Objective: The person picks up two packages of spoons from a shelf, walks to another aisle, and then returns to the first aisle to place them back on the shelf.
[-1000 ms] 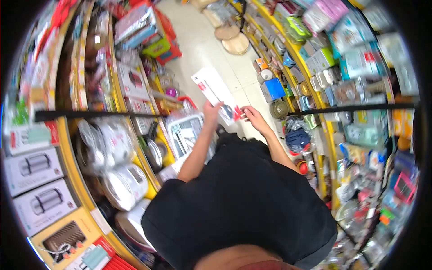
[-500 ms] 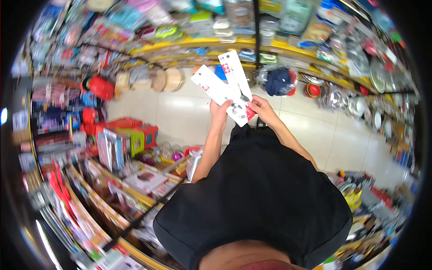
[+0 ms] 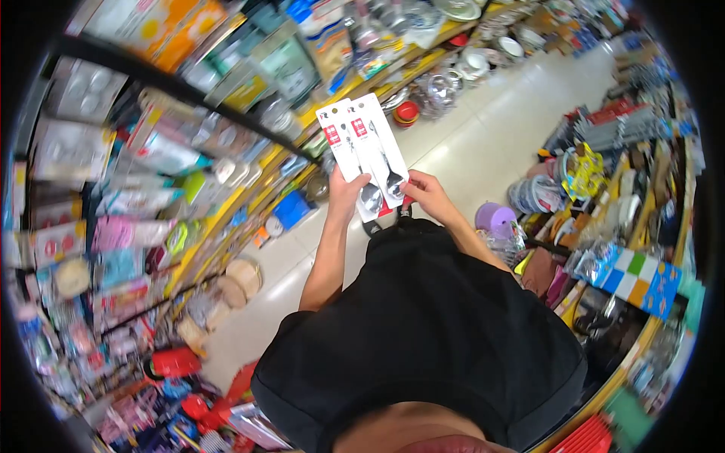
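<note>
Two metal spoons on white backing cards are held up side by side in front of my body. My left hand [image 3: 347, 195] pinches the lower part of the left carded spoon [image 3: 349, 160], its thumb lying over the card near the bowl. The right carded spoon [image 3: 374, 136] overlaps it, and my right hand [image 3: 427, 193] grips its lower right edge with thumb and fingers. Each card has a red label near the top and a hang hole. Both spoon bowls point down toward me. The fingers behind the cards are hidden.
Shelves with yellow edges [image 3: 226, 208] run along the left, full of packaged goods. Another packed shelf stands at right, with a purple bucket [image 3: 495, 219] by its foot. Round wooden boards [image 3: 243, 276], a blue box [image 3: 291, 209] and red bowls [image 3: 406, 113] sit low beside the tiled aisle [image 3: 483, 113].
The two cards were fanned apart at an angle and now lie nearly parallel, overlapping. My view and body have turned to the right along the aisle. Both hands keep their grip.
</note>
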Tool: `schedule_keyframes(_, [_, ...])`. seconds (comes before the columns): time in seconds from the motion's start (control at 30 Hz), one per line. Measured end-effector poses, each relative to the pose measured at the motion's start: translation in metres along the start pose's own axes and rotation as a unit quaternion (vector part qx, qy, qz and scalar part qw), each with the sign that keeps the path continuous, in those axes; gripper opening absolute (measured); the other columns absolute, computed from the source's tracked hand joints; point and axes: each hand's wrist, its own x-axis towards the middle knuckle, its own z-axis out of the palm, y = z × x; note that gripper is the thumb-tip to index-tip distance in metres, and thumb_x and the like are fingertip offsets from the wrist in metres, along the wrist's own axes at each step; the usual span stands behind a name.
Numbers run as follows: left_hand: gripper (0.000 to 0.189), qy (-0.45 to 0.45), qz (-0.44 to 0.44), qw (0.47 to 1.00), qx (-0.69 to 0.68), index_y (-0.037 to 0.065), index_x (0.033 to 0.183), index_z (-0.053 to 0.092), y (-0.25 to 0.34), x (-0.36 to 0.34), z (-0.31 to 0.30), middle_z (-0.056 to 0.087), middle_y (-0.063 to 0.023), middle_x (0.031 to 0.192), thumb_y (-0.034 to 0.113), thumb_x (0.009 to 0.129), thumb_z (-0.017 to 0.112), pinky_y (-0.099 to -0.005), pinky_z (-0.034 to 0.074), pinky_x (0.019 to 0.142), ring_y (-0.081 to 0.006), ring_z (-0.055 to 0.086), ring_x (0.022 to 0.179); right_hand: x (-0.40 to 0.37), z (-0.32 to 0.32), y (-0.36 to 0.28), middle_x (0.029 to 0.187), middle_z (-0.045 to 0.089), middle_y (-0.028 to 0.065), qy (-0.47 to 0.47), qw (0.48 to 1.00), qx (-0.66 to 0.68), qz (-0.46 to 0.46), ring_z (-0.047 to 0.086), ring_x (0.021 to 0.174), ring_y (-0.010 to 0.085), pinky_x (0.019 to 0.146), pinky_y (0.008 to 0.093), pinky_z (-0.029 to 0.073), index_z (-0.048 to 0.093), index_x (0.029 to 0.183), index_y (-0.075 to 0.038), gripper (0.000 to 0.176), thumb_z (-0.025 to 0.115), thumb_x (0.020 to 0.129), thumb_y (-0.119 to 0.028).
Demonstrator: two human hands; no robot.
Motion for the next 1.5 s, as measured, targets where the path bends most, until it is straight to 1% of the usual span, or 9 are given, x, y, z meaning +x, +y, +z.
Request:
schedule_keyframes(0.23, [0.044, -0.129, -0.027, 0.991, 0.027, -0.003, 0.113, 0.047, -0.006, 0.040, 0.060, 0.059, -0.0113, 0.105, -0.002, 0.072, 0.061, -0.0319, 0.047, 0.084, -0.0184, 0.059, 0.093, -0.028, -0.034, -0.002, 0.081, 0.060, 0.0049, 0.177, 0.982, 0.023, -0.059, 0.058, 0.069, 0.0108, 0.061, 0.0266, 0.050, 0.057, 0.095, 0.002, 0.017, 0.053, 0.090, -0.014])
schedule_keyframes(0.3, [0.046, -0.146, -0.042, 0.984, 0.089, -0.003, 0.114, 0.048, -0.017, 0.053, 0.074, 0.059, -0.0102, 0.107, -0.001, 0.071, 0.063, -0.0304, 0.046, 0.084, -0.0176, 0.058, 0.094, -0.028, -0.051, 0.004, 0.080, 0.060, 0.0046, 0.196, 0.977, -0.001, -0.086, 0.058, 0.070, 0.0112, 0.063, 0.0271, 0.050, 0.058, 0.097, 0.001, 0.019, 0.055, 0.089, -0.016])
schedule_keyframes(0.33, [0.047, -0.164, -0.011, 0.984, 0.066, -0.003, 0.115, 0.047, -0.020, 0.058, 0.089, 0.059, -0.0103, 0.106, -0.002, 0.070, 0.064, -0.0303, 0.046, 0.084, -0.0178, 0.058, 0.094, -0.027, -0.058, 0.004, 0.082, 0.060, 0.0044, 0.202, 0.975, 0.026, -0.094, 0.058, 0.071, 0.0113, 0.063, 0.0272, 0.050, 0.057, 0.099, 0.001, 0.020, 0.056, 0.088, -0.016])
schedule_keyframes(0.47, [0.042, -0.199, -0.032, 0.976, 0.088, -0.005, 0.111, 0.050, -0.025, 0.071, 0.140, 0.060, -0.0111, 0.103, -0.002, 0.072, 0.063, -0.0300, 0.047, 0.081, -0.0186, 0.059, 0.090, -0.037, -0.094, -0.011, 0.088, 0.060, 0.0032, 0.177, 0.977, 0.063, -0.104, 0.058, 0.079, 0.0109, 0.068, 0.0269, 0.050, 0.056, 0.103, 0.000, 0.027, 0.063, 0.083, -0.015])
schedule_keyframes(0.67, [0.040, -0.233, -0.042, 0.963, 0.126, -0.004, 0.108, 0.051, -0.045, 0.095, 0.227, 0.061, -0.0107, 0.099, 0.000, 0.071, 0.065, -0.0291, 0.048, 0.078, -0.0177, 0.060, 0.087, -0.055, -0.172, -0.031, 0.087, 0.059, 0.0007, 0.184, 0.968, 0.115, -0.124, 0.057, 0.081, 0.0096, 0.076, 0.0255, 0.047, 0.057, 0.099, -0.001, 0.022, 0.065, 0.081, -0.011])
schedule_keyframes(1.03, [0.040, -0.366, -0.077, 0.915, 0.154, -0.005, 0.107, 0.052, -0.104, 0.119, 0.366, 0.061, -0.0105, 0.099, -0.001, 0.070, 0.065, -0.0294, 0.048, 0.079, -0.0176, 0.060, 0.088, -0.108, -0.274, -0.037, 0.088, 0.062, 0.0033, 0.352, 0.922, 0.134, -0.093, 0.058, 0.078, 0.0104, 0.069, 0.0257, 0.050, 0.062, 0.101, 0.000, 0.027, 0.067, 0.080, -0.015])
schedule_keyframes(1.27, [0.038, -0.371, -0.121, 0.911, 0.135, -0.005, 0.109, 0.052, -0.115, 0.181, 0.407, 0.061, -0.0109, 0.101, -0.001, 0.072, 0.063, -0.0294, 0.047, 0.080, -0.0174, 0.059, 0.090, -0.069, -0.329, -0.059, 0.088, 0.063, 0.0034, 0.387, 0.911, 0.124, -0.070, 0.059, 0.074, 0.0101, 0.065, 0.0236, 0.050, 0.063, 0.100, 0.000, 0.028, 0.069, 0.078, -0.017])
schedule_keyframes(1.43, [0.040, -0.369, -0.114, 0.911, 0.141, -0.003, 0.111, 0.052, -0.134, 0.258, 0.433, 0.061, -0.0076, 0.101, 0.005, 0.074, 0.064, -0.0288, 0.045, 0.082, -0.0160, 0.058, 0.090, -0.012, -0.396, -0.069, 0.078, 0.061, 0.0023, 0.413, 0.902, 0.116, -0.046, 0.056, 0.067, 0.0083, 0.057, 0.0237, 0.049, 0.063, 0.095, 0.000, 0.024, 0.067, 0.079, -0.017])
schedule_keyframes(1.5, [0.041, -0.416, -0.097, 0.889, 0.165, -0.003, 0.113, 0.050, -0.134, 0.297, 0.442, 0.060, -0.0090, 0.104, 0.005, 0.075, 0.064, -0.0295, 0.045, 0.084, -0.0160, 0.057, 0.093, 0.006, -0.413, -0.103, 0.083, 0.061, 0.0010, 0.420, 0.900, 0.100, -0.054, 0.058, 0.073, 0.0098, 0.063, 0.0248, 0.049, 0.061, 0.100, -0.004, 0.025, 0.066, 0.079, -0.017])
